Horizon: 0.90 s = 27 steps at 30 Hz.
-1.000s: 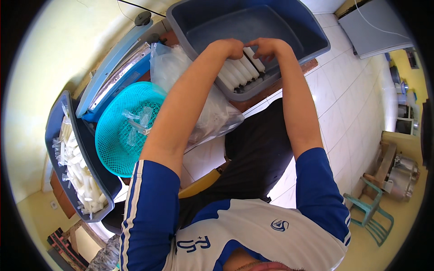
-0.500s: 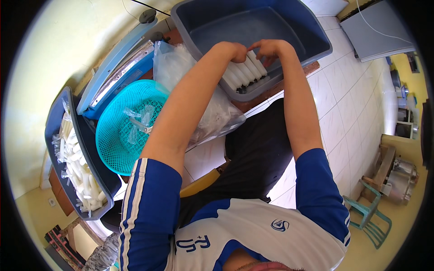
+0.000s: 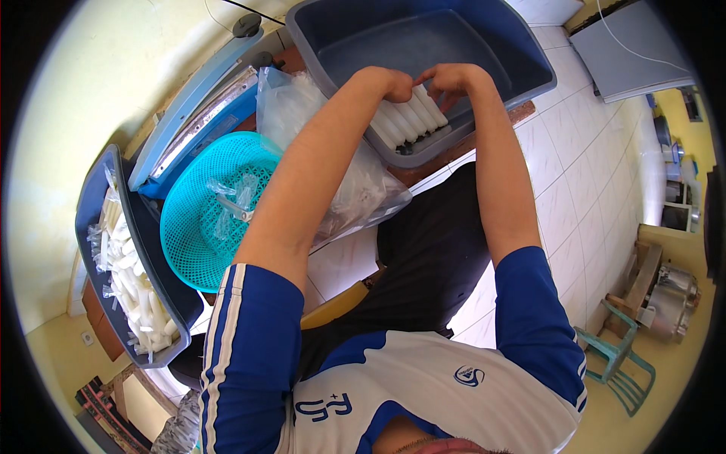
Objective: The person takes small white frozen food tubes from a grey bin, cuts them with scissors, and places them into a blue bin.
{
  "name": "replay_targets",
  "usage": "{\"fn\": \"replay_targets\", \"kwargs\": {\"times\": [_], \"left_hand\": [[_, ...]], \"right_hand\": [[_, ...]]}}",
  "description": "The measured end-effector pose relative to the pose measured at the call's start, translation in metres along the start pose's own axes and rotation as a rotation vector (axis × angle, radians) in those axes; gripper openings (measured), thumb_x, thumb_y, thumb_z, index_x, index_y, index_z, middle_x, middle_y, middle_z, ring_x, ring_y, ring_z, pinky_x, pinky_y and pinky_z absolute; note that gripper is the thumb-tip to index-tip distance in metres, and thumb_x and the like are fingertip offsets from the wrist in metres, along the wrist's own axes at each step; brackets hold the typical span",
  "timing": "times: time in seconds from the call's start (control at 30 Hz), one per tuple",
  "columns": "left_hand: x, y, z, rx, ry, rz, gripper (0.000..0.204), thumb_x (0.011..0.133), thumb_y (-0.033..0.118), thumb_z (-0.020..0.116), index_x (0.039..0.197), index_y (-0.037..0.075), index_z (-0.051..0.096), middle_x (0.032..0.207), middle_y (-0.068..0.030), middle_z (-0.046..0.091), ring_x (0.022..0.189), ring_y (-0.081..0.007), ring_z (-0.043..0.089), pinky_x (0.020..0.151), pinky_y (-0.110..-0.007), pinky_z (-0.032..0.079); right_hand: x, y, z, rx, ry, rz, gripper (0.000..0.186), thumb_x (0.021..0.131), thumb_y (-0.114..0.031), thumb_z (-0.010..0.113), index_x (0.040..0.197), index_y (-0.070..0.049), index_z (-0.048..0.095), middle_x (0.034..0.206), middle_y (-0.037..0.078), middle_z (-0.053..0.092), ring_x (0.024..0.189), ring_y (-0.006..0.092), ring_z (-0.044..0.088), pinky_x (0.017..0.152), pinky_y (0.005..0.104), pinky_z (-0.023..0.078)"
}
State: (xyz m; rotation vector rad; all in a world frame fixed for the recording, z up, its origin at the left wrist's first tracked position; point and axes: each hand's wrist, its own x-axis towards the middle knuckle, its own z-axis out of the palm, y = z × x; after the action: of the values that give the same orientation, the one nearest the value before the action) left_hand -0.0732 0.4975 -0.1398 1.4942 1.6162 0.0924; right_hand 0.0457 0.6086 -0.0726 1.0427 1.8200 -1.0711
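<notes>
Several long white sticks [image 3: 412,117] with dark marks at their near ends lie side by side in the near corner of a large grey bin [image 3: 529,85]. My left hand [image 3: 392,83] is at their far ends, its fingers curled in; what is between them is hidden. My right hand [image 3: 451,82] is just beside it, fingers apart, the index finger reaching toward my left hand and the others pointing down by the rightmost stick.
A clear plastic bag [image 3: 359,185] lies under my left forearm. Left of it stand a turquoise mesh basket [image 3: 178,227] with clear plastic scraps, a blue long-armed device [image 3: 198,113] and a dark bin [image 3: 162,280] full of white sticks. A green chair [image 3: 616,356] is at right.
My hands and forearms have shifted very slightly upward in the picture. The white sticks have hardly moved, and both hands remain at their far ends.
</notes>
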Motion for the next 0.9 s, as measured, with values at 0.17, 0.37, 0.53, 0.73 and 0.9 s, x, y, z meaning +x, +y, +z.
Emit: {"fn": "replay_targets", "kwargs": {"times": [0.17,0.37,0.53,0.73,0.9], "left_hand": [[-0.005,0.001,-0.001,0.018,0.004,0.007,0.051,0.087,0.017,0.044,0.135,0.008,0.057,0.137,-0.0164,0.056,0.125,-0.0343,0.055,0.103,-0.045,0.044],[-0.003,0.001,0.0,0.005,0.016,-0.003,0.05,0.087,0.016,0.045,0.134,0.009,0.058,0.136,-0.0164,0.057,0.125,-0.034,0.055,0.103,-0.045,0.043],[-0.003,0.006,-0.002,0.035,0.042,-0.018,0.048,0.087,0.015,0.047,0.133,0.008,0.059,0.135,-0.0168,0.058,0.123,-0.0337,0.057,0.102,-0.045,0.045],[-0.024,0.017,-0.013,0.108,0.117,-0.112,0.042,0.086,0.012,0.051,0.125,0.006,0.065,0.127,-0.0167,0.063,0.115,-0.0337,0.062,0.095,-0.045,0.051],[-0.06,0.026,-0.019,0.192,0.4,-0.24,0.032,0.084,0.013,0.058,0.112,0.005,0.071,0.117,-0.0168,0.068,0.107,-0.033,0.067,0.087,-0.043,0.055]], "right_hand": [[-0.003,-0.001,0.001,0.015,-0.007,0.009,0.064,0.085,-0.006,0.059,0.146,-0.014,0.043,0.135,0.029,0.052,0.106,0.0379,0.065,0.09,0.0397,0.057],[-0.003,-0.001,0.001,-0.046,-0.022,-0.001,0.067,0.085,-0.01,0.061,0.148,-0.022,0.04,0.135,0.023,0.054,0.104,0.0341,0.067,0.091,0.0411,0.055],[-0.001,0.001,-0.001,-0.183,0.002,0.023,0.067,0.087,-0.016,0.061,0.149,-0.031,0.039,0.139,0.018,0.053,0.103,0.0319,0.068,0.092,0.0456,0.052],[-0.007,-0.002,0.002,-0.255,0.082,0.025,0.067,0.086,-0.017,0.062,0.148,-0.03,0.04,0.141,0.016,0.052,0.103,0.0305,0.067,0.089,0.0483,0.054],[-0.024,-0.021,0.005,-0.434,0.18,-0.023,0.061,0.084,-0.017,0.064,0.142,-0.029,0.05,0.135,0.016,0.056,0.101,0.0295,0.067,0.087,0.0448,0.055]]}}
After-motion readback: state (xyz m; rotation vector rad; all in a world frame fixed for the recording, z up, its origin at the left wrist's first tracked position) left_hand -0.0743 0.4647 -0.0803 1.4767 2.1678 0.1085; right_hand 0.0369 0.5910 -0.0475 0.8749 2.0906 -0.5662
